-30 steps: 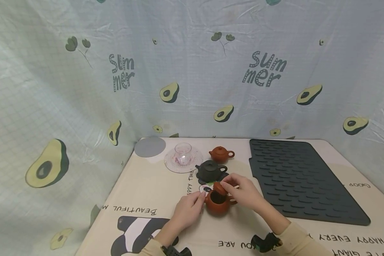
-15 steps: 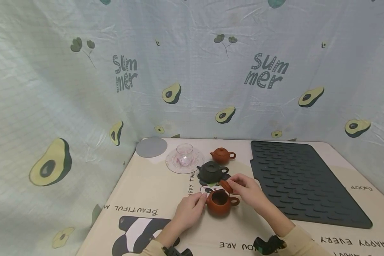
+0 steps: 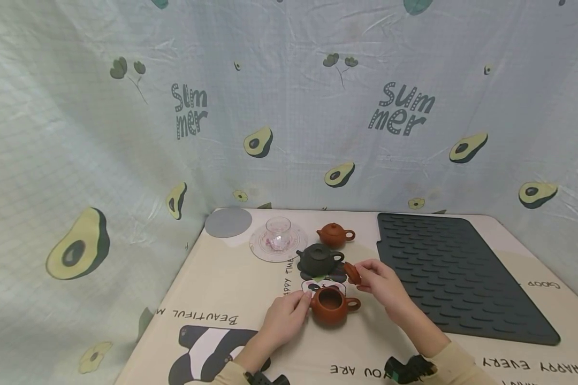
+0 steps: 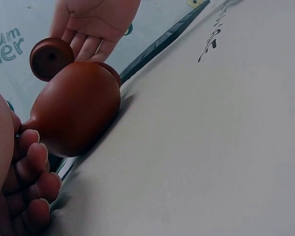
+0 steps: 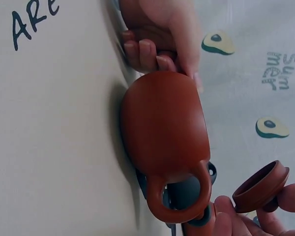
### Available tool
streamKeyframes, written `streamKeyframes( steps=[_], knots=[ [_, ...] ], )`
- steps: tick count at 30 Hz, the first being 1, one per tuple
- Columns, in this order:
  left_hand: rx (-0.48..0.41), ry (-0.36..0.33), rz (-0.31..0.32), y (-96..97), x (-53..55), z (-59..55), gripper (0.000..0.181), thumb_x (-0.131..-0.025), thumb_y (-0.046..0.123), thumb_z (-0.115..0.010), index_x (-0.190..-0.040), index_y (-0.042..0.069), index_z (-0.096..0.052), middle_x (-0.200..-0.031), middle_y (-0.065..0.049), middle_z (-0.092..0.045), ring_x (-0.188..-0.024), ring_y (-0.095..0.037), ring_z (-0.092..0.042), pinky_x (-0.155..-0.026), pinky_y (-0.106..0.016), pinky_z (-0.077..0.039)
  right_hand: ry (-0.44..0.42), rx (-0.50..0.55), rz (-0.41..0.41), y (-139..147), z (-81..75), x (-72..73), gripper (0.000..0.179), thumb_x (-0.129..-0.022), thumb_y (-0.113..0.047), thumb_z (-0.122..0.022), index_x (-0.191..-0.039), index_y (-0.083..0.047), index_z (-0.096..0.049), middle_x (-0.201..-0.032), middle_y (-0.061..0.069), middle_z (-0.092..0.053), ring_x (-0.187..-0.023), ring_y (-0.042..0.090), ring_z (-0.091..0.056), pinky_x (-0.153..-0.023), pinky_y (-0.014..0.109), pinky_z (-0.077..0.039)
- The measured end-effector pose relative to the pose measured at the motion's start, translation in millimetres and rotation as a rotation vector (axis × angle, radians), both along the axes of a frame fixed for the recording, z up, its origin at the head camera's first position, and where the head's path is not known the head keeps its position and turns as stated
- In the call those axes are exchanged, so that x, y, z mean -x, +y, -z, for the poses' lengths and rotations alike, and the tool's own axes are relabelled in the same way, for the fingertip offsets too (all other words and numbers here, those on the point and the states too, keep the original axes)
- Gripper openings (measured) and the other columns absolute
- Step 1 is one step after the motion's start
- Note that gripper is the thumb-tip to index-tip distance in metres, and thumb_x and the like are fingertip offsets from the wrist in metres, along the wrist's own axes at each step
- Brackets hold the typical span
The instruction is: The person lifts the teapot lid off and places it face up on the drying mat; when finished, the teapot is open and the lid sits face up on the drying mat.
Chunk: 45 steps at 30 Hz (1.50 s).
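A reddish-brown clay teapot (image 3: 329, 309) stands uncovered on the table, its dark opening showing. My left hand (image 3: 283, 316) pinches its spout (image 4: 27, 126) on the left side; the fingers (image 4: 38, 156) are curled there. To the right and above the pot, my right hand (image 3: 384, 283) holds the matching lid (image 3: 352, 273) between thumb and fingers. The lid (image 4: 51, 59) is tilted, with its hollow underside facing the left wrist camera. In the right wrist view the pot's looped handle (image 5: 204, 189) points toward the camera, apart from the hand.
Just behind stands a black teapot (image 3: 316, 260), and beyond it a smaller reddish-brown teapot (image 3: 334, 235) with its lid on. A glass cup (image 3: 278, 231) sits on a patterned saucer (image 3: 256, 247). A grey disc (image 3: 228, 222) lies far left, a dark ridged mat (image 3: 457, 267) at right.
My right hand has moved the lid off the teapot's opening, out to the right, tilting it further. The left hand keeps its place at the spout.
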<state>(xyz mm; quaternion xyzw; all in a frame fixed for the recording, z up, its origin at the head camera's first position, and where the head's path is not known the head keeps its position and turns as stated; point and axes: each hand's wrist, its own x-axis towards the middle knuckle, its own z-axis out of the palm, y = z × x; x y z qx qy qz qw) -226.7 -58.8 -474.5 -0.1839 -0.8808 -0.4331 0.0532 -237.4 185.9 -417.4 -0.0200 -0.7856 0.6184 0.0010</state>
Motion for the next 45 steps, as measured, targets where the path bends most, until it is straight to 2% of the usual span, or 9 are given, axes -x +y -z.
streamKeyframes(
  steps=[8, 19, 29, 36, 41, 45],
  knots=[
    [-0.016, -0.005, 0.007, 0.1, -0.5, -0.7, 0.042, -0.11, 0.039, -0.046, -0.074, 0.02, -0.058, -0.065, 0.01, -0.051, -0.064, -0.008, -0.049, -0.059, -0.027, -0.038, -0.022, 0.044, 0.011, 8, -0.6, 1.5, 0.033, -0.11, -0.023, -0.048, -0.128, 0.003, -0.056, -0.117, 0.016, -0.069, -0.105, 0.026, -0.071, -0.092, 0.038, -0.053],
    [-0.02, -0.022, 0.009, -0.5, -0.8, -1.4, 0.042, -0.11, 0.038, -0.046, -0.074, 0.019, -0.058, -0.063, 0.01, -0.051, -0.062, -0.008, -0.049, -0.058, -0.027, -0.037, -0.074, 0.112, 0.016, 19, 1.5, 5.0, 0.039, -0.112, -0.023, -0.041, -0.137, 0.006, -0.046, -0.138, 0.027, -0.054, -0.109, 0.027, -0.07, -0.091, 0.035, -0.054],
    [-0.016, -0.023, 0.005, -0.5, -0.5, -0.9, 0.042, -0.11, 0.038, -0.046, -0.075, 0.019, -0.059, -0.064, 0.01, -0.051, -0.063, -0.009, -0.049, -0.059, -0.027, -0.038, -0.101, 0.23, 0.042, 33, 4.3, 8.5, 0.043, -0.112, -0.024, -0.04, -0.15, -0.003, -0.043, -0.148, 0.022, -0.046, -0.107, 0.019, -0.07, -0.089, 0.029, -0.054],
    [-0.026, -0.027, 0.006, -0.3, -0.2, -0.7, 0.042, -0.11, 0.039, -0.046, -0.075, 0.019, -0.06, -0.065, 0.01, -0.051, -0.063, -0.008, -0.049, -0.06, -0.027, -0.038, -0.116, 0.329, 0.027, 39, 7.2, 7.6, 0.046, -0.112, -0.028, -0.042, -0.152, -0.005, -0.041, -0.142, 0.017, -0.052, -0.104, 0.019, -0.072, -0.091, 0.031, -0.054],
    [-0.026, -0.019, 0.009, -0.3, 0.2, 0.4, 0.042, -0.11, 0.038, -0.047, -0.075, 0.019, -0.059, -0.065, 0.01, -0.051, -0.063, -0.009, -0.049, -0.06, -0.028, -0.038, -0.17, 0.45, 0.019, 44, 7.6, 7.7, 0.053, -0.111, -0.039, -0.044, -0.153, -0.008, -0.037, -0.13, 0.006, -0.063, -0.106, 0.019, -0.071, -0.097, 0.035, -0.051],
    [-0.022, -0.02, 0.005, -0.4, 0.1, 1.2, 0.042, -0.109, 0.039, -0.047, -0.075, 0.019, -0.059, -0.065, 0.01, -0.051, -0.064, -0.008, -0.05, -0.06, -0.028, -0.038, -0.187, 0.491, 0.015, 48, 6.5, 6.8, 0.061, -0.106, -0.048, -0.051, -0.152, -0.011, -0.038, -0.125, 0.001, -0.065, -0.107, 0.019, -0.071, -0.099, 0.035, -0.05]
  ],
)
